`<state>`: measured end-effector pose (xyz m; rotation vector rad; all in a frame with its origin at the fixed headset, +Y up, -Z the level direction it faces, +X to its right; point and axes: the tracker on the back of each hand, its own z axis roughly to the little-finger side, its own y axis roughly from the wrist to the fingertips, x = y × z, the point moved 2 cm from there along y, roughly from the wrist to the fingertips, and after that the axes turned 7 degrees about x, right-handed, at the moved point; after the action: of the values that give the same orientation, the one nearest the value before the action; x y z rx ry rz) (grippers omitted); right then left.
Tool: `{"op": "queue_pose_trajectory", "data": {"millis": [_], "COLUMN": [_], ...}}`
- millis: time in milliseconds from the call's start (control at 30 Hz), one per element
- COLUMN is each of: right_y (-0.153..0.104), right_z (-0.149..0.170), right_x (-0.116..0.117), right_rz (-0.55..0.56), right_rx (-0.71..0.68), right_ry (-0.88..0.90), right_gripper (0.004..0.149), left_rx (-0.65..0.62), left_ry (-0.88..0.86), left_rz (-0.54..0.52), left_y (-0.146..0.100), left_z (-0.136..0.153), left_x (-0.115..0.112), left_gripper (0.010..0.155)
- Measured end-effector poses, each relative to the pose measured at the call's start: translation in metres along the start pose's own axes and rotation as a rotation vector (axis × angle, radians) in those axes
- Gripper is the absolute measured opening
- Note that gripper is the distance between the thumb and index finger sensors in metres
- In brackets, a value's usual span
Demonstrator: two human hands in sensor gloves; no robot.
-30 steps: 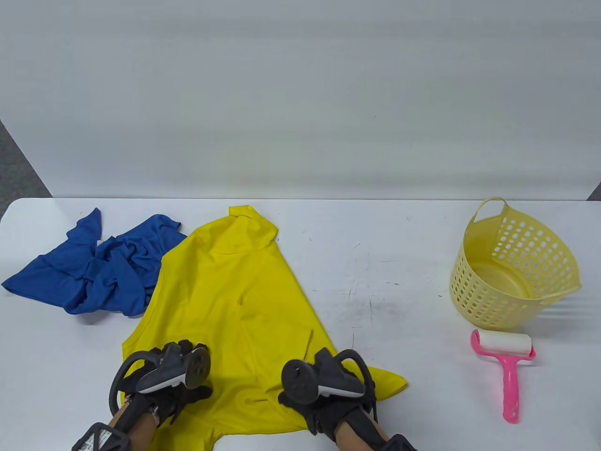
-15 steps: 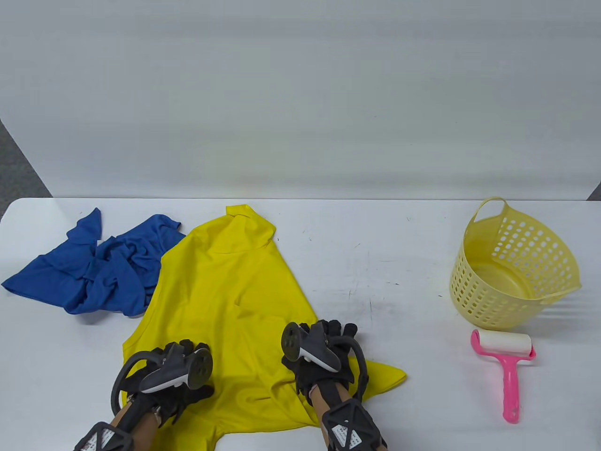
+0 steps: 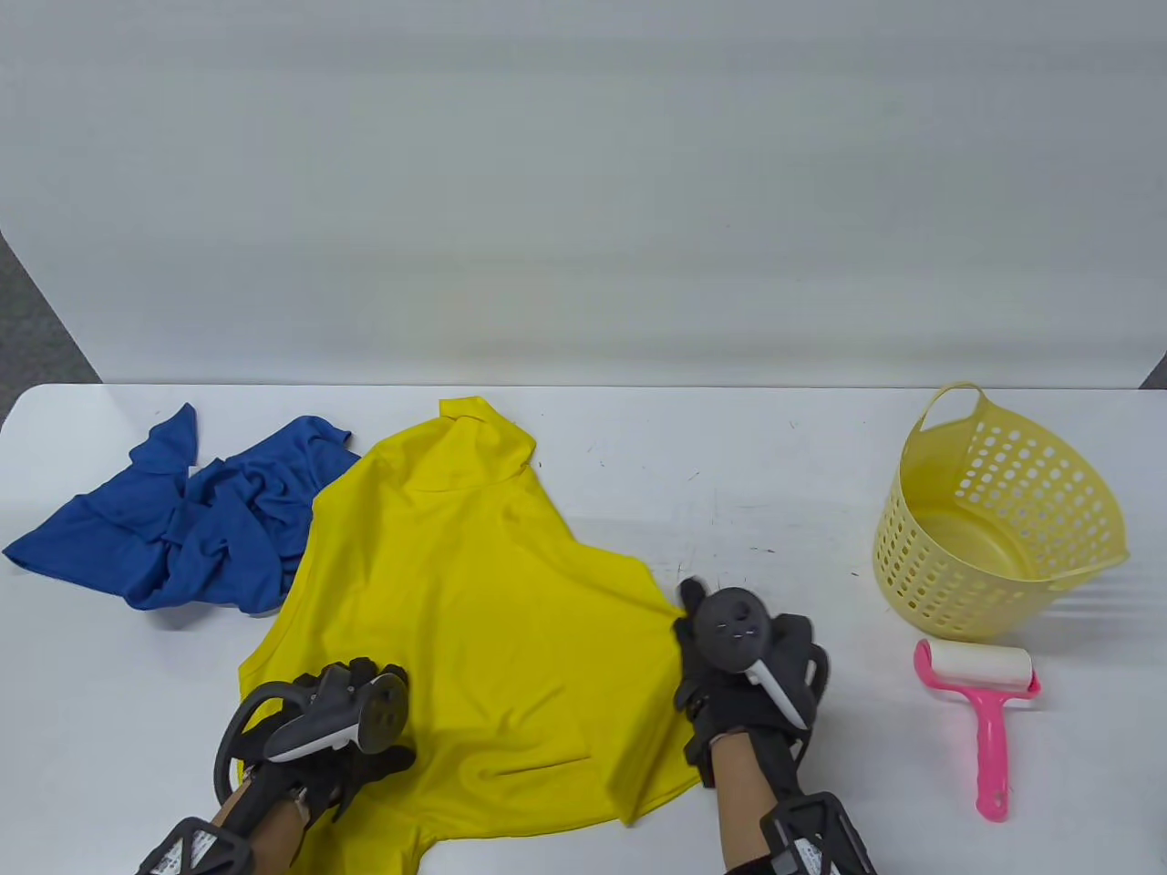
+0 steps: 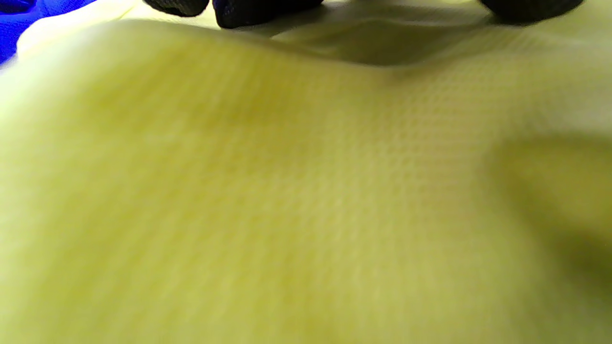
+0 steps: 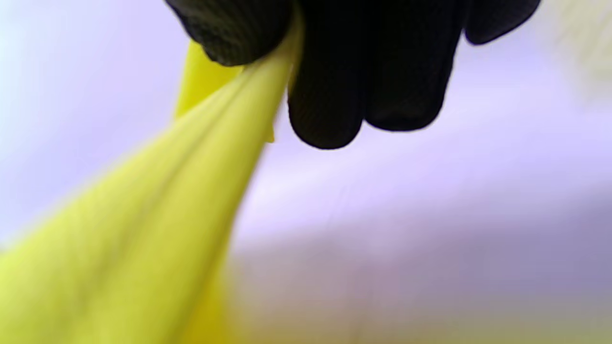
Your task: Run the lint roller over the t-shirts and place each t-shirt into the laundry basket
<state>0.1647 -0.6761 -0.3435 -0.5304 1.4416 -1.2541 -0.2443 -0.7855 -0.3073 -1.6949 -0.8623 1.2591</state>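
The smooth, thin yellow t-shirt is lying spread near the white surface's front edge. The right hand is pinching its right side in curled fingers. The left hand is resting on its front-left part; I cannot tell whether those fingers are gripping the cloth.

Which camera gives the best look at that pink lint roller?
The table view: the pink lint roller lies whole beside the yellow laundry basket, untouched. Neither wrist view shows it, only yellow t-shirt fabric and gloved fingers.
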Motion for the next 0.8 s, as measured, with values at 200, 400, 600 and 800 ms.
{"op": "queue_pose_trajectory", "data": {"millis": [200, 400, 600, 800], "right_y": [0.000, -0.008, -0.006, 0.007], "right_z": [0.021, 0.005, 0.050, 0.036], "right_x": [-0.004, 0.037, 0.075, 0.040], "right_rz": [-0.076, -0.575, -0.774, -0.297], "right_rx": [-0.006, 0.014, 0.181, -0.012], "right_ry": [-0.088, -0.089, -0.248, -0.481], "right_gripper": [0.075, 0.059, 0.072, 0.069], "left_rx": [0.014, 0.005, 0.000, 0.002], "left_ry": [0.014, 0.007, -0.033, -0.026], "left_rz": [-0.007, 0.006, 0.037, 0.037], "left_y": [0.003, 0.001, -0.001, 0.000], "left_z": [-0.004, 0.001, 0.010, 0.008], "left_x": [0.002, 0.001, 0.002, 0.002], "left_gripper": [0.087, 0.089, 0.096, 0.096]}}
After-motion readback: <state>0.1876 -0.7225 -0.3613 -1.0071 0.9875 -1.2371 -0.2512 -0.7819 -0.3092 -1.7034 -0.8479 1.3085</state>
